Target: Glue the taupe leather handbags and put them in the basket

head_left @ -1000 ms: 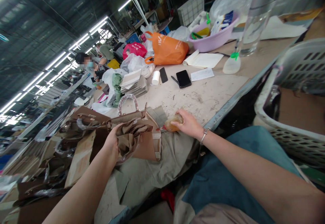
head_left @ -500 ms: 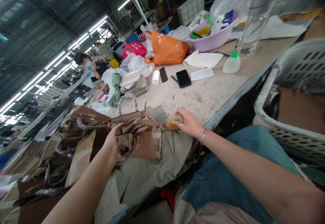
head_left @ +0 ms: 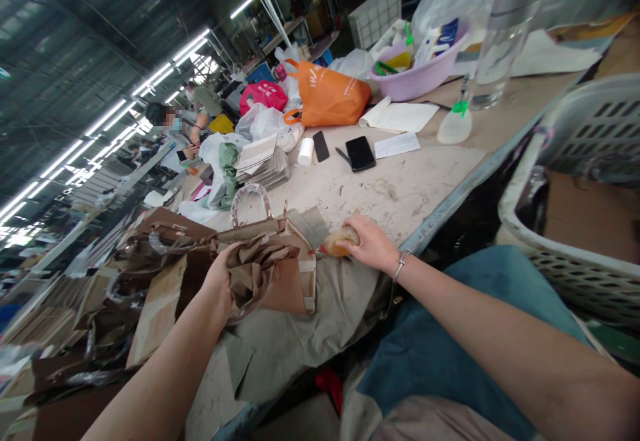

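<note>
A brown handbag lies on a grey-green cloth at the table's edge, its lining bunched out and its handle wrapped in clear plastic. My left hand grips the bag at its left side by the bunched lining; the fingertips are partly hidden. In my right hand is a squeeze bottle of amber liquid, fingers wrapped round it. The bottle lies tilted, its red-tipped nozzle pointing left at the bag's open edge. Whether the tip touches the edge I cannot tell.
More brown bags crowd the left. Across the table lie a phone, a stack of grey pieces, an orange bag, a purple basin, a glue bottle and a water bottle. A plastic basket stands right.
The bottle and my right hand have shifted very slightly left. My left hand stays on the bag. A person in the background has moved their arms.
</note>
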`<action>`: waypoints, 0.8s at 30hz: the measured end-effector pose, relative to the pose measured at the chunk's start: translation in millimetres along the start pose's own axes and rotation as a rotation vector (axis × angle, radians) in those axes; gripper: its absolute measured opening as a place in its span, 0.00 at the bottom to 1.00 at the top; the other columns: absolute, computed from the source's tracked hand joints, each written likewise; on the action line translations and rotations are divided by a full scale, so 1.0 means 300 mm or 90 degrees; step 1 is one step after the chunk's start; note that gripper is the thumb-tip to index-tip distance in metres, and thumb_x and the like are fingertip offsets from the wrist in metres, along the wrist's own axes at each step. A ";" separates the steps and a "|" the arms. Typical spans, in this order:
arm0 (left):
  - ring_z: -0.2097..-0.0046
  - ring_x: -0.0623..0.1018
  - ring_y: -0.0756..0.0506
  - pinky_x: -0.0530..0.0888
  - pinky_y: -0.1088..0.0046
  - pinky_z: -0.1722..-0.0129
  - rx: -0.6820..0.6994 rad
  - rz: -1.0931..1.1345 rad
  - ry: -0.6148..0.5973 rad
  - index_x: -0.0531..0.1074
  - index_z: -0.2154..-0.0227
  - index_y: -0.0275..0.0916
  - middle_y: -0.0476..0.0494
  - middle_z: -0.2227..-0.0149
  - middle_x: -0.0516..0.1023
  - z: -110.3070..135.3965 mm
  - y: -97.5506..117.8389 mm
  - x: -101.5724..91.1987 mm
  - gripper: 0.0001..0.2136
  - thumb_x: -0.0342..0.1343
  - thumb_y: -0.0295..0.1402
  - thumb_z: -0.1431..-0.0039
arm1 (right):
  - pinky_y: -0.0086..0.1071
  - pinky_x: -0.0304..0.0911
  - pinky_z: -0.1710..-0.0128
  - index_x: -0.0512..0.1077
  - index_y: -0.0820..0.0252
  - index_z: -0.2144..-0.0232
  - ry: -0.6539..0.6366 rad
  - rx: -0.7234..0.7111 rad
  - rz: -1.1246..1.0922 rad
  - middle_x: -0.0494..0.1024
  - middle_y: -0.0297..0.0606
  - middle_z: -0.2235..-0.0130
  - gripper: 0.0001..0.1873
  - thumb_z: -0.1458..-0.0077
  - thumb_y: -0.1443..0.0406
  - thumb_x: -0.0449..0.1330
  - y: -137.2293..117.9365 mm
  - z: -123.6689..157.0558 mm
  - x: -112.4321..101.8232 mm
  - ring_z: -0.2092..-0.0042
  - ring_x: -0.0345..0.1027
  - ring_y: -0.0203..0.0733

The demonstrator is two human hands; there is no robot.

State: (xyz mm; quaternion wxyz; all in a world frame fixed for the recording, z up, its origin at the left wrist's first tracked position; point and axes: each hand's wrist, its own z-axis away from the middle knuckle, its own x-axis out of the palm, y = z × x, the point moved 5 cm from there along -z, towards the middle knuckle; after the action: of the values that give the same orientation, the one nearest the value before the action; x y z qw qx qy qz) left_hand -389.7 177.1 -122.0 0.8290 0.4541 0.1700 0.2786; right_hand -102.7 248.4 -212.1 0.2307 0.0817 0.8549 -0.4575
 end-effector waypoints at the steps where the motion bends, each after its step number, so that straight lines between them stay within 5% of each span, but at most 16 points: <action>1: 0.75 0.78 0.40 0.77 0.65 0.78 -0.001 0.003 -0.005 0.74 0.67 0.34 0.41 0.74 0.78 0.006 0.001 0.002 0.07 0.53 0.31 0.44 | 0.37 0.62 0.57 0.66 0.59 0.60 -0.021 -0.003 0.004 0.71 0.42 0.59 0.14 0.47 0.62 0.63 -0.003 0.002 0.006 0.57 0.66 0.45; 9: 0.75 0.79 0.41 0.78 0.67 0.77 0.021 0.010 0.012 0.75 0.66 0.34 0.41 0.73 0.79 0.013 0.006 -0.017 0.08 0.53 0.30 0.44 | 0.35 0.63 0.61 0.67 0.60 0.63 -0.063 0.062 -0.013 0.72 0.37 0.65 0.15 0.51 0.62 0.66 -0.005 0.009 0.005 0.63 0.67 0.42; 19: 0.78 0.77 0.41 0.77 0.65 0.80 -0.006 0.010 0.016 0.74 0.70 0.34 0.42 0.77 0.78 0.061 0.007 0.027 0.08 0.51 0.31 0.43 | 0.39 0.65 0.58 0.65 0.60 0.57 0.010 -0.240 0.068 0.71 0.46 0.58 0.13 0.44 0.65 0.59 -0.083 0.021 -0.059 0.57 0.64 0.47; 24: 0.77 0.78 0.41 0.78 0.66 0.79 0.013 0.005 0.008 0.74 0.69 0.34 0.42 0.76 0.78 0.061 0.012 0.033 0.08 0.50 0.29 0.42 | 0.40 0.65 0.58 0.65 0.61 0.56 -0.009 -0.292 0.131 0.71 0.46 0.57 0.14 0.47 0.70 0.58 -0.089 0.034 -0.054 0.58 0.63 0.47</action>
State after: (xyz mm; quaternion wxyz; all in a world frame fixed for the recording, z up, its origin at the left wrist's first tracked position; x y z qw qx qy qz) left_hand -373.1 172.7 -109.7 0.8223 0.4611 0.1764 0.2829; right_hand -94.7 226.1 -189.4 0.2944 0.1107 0.9218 -0.2264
